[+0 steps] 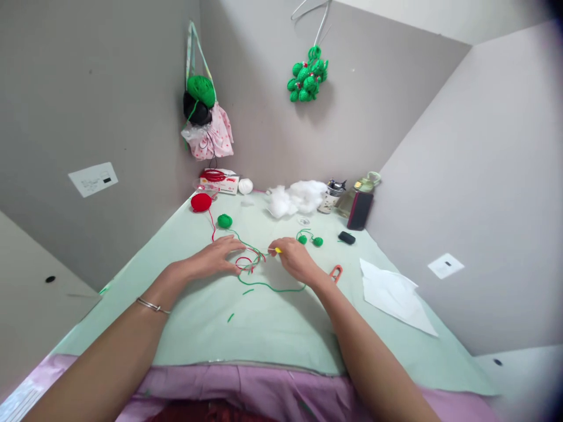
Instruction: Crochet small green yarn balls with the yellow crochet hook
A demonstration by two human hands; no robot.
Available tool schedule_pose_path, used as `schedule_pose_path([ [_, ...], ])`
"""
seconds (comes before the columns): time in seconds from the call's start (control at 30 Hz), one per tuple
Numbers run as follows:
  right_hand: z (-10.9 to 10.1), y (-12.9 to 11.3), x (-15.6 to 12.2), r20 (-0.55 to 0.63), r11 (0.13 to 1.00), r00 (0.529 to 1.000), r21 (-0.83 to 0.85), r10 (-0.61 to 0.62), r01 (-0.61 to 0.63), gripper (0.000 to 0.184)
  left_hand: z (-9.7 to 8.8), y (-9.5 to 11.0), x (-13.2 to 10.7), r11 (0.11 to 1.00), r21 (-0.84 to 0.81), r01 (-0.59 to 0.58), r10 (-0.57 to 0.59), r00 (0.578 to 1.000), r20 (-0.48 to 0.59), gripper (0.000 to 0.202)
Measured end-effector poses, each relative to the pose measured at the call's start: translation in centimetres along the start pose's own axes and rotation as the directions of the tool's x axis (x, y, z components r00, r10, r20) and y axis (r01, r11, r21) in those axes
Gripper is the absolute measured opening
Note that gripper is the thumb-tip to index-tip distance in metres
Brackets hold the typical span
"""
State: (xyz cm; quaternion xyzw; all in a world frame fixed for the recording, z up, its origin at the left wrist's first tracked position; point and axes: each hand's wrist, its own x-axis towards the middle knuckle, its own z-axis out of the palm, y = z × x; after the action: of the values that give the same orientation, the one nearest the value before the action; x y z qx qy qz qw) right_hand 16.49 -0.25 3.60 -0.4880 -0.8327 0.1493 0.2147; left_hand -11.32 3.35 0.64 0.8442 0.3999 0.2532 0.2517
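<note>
A crochet hook with a yellow handle [278, 250] is held in the closed fingers of my right hand [292, 257], its thin shaft pointing left. My left hand [219, 255] is spread, thumb and fingers apart, beside a loose tangle of red and green yarn [252, 261]. Strands lie between the two hands; whether the left fingers touch any is too small to tell. The red strand runs back to a red yarn ball [201, 203], the green one to a green yarn ball [224, 221]. A green tail [272, 288] curves across the table toward my right wrist.
Two small green crocheted balls [317, 241] and a black case [347, 237] lie right of my hands. An orange clip-like item [336, 273] sits by my right forearm, white sheets [396, 296] farther right. White stuffing [297, 198], a pen cup [331, 198] and a dark phone-like block [360, 211] line the back.
</note>
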Motion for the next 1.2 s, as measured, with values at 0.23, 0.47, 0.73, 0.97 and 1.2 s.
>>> schedule_pose_path([
  [0.23, 1.3, -1.0, 0.6, -0.091, 0.987, 0.989, 0.121, 0.119, -0.108, 0.035, -0.1, -0.5, 0.3, 0.999, 0.016, 0.052, -0.051, 0.997, -0.049, 0.026],
  [0.47, 4.9, -3.6, 3.3, -0.025, 0.949, 0.991, 0.291, 0.134, -0.121, 0.033, 1.1, 1.5, 0.8, 0.999, -0.037, 0.017, -0.022, 0.989, -0.148, 0.018],
  [0.73, -0.3, -2.6, 2.0, 0.093, 0.801, 0.982, 0.568, 0.164, -0.187, 0.031, -1.9, 1.8, 0.6, 0.984, -0.138, 0.117, -0.159, 0.923, -0.352, 0.018],
  [0.97, 0.1, -3.5, 2.0, 0.133, 0.697, 0.978, 0.687, 0.159, -0.207, 0.038, -0.3, 4.2, 0.2, 0.970, -0.242, 0.035, -0.086, 0.975, -0.203, 0.032],
  [1.2, -1.5, -2.6, 1.4, 0.142, 0.692, 0.975, 0.688, 0.170, -0.221, 0.036, -2.1, 2.3, 0.3, 0.972, -0.204, 0.116, -0.188, 0.906, -0.380, 0.034],
])
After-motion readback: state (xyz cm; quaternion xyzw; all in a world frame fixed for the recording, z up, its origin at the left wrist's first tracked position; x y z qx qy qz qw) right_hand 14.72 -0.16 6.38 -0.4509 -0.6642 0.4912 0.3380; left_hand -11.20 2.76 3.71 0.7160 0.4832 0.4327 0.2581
